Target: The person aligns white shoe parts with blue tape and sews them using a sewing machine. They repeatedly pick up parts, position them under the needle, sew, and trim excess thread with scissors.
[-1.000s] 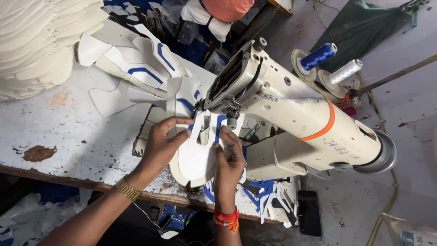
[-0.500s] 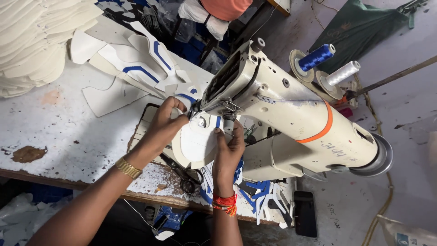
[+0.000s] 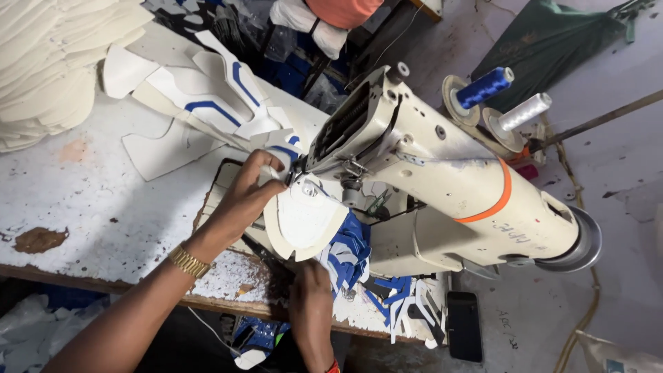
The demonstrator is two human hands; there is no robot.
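both hands on white panel [image 3: 304,220] at machine [image 3: 442,186]: left hand [image 3: 245,197] pinches top edge, right hand [image 3: 312,293] grip unclear; looks light, floppy.

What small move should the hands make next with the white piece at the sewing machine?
Probably ease the white shoe piece onward under the needle: the left hand pinches its top edge at the sewing machine head, and the right hand supports it from below.

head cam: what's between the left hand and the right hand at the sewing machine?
The white shoe-upper panel spans the gap: the left hand pinches its top edge near the needle, the right hand is at its lower edge. Head view.
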